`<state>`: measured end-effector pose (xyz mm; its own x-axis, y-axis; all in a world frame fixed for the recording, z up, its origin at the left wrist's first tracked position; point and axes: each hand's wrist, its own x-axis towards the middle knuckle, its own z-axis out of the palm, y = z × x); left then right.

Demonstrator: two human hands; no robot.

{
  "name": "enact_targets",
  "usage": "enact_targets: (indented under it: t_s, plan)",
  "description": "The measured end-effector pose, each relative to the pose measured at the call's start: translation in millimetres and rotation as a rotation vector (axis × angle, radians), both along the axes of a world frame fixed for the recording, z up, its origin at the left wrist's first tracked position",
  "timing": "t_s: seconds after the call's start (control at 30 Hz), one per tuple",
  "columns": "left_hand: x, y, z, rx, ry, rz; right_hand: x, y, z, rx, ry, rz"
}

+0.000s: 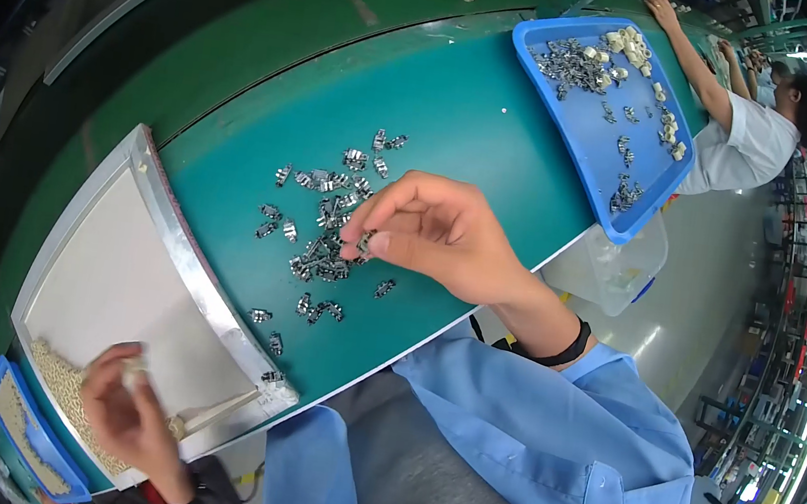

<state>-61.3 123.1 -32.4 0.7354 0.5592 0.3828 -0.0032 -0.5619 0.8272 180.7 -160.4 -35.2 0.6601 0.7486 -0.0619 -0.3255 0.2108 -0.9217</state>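
Note:
My right hand (455,243) is over the green table mat, thumb and fingertips pinching a small metal clip (364,243). Below and around those fingertips lies a loose pile of small shiny metal clips (321,264), with several more scattered about it. My left hand (131,420) is slightly blurred above the lower end of a white framed tray (209,279). Between its thumb and fingers is a small cream-coloured piece (136,370), its shape too smeared to make out. Many small cream pieces (64,387) are heaped in the tray beside and under this hand.
A large blue tray (584,178) holding metal clips and cream pieces stands at the far right of the table. At the lower left is a smaller blue tray (68,483) of cream pieces. Below the table's right edge sits a clear plastic bin (613,268). A co-worker (739,142) works beyond.

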Motion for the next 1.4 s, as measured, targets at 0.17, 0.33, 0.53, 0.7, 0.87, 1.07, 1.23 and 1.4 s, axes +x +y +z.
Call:
enact_targets:
  t_s: [0.17,0.33,0.53,0.7,0.87,1.07,1.23,1.4]
  plan:
    - [48.9,-82.5,-1.5,-0.464,-0.132,-0.279,-4.8,4.2,-7.2,0.059,-0.106,0.048]
    - [64.4,-110.4,-9.3,-0.652,-0.198,-0.303,-15.0,8.0,7.3,0.161,-0.056,0.138]
    - [60.0,-110.2,-15.8,-0.422,-0.188,-0.295,-19.7,11.9,32.3,0.133,-0.667,-0.019]
    - [70.3,-116.8,-12.8,-0.437,-0.29,-0.254,-36.9,26.5,38.9,0.111,-0.832,-0.108]
    - [69.1,-118.3,-13.2,-0.38,-0.37,-0.207,-46.3,34.9,35.1,0.177,-0.987,-0.159]
    - [67.5,-120.3,-14.2,-0.424,-0.429,-0.195,-55.6,47.1,31.6,0.256,-1.105,-0.31]
    - [65.6,-120.5,-14.7,-0.407,-0.433,-0.186,-54.5,37.6,37.3,0.196,-1.11,-0.204]
    - [65.7,-122.3,-13.9,-0.391,-0.421,-0.184,-54.2,35.3,38.1,0.181,-1.17,-0.199]
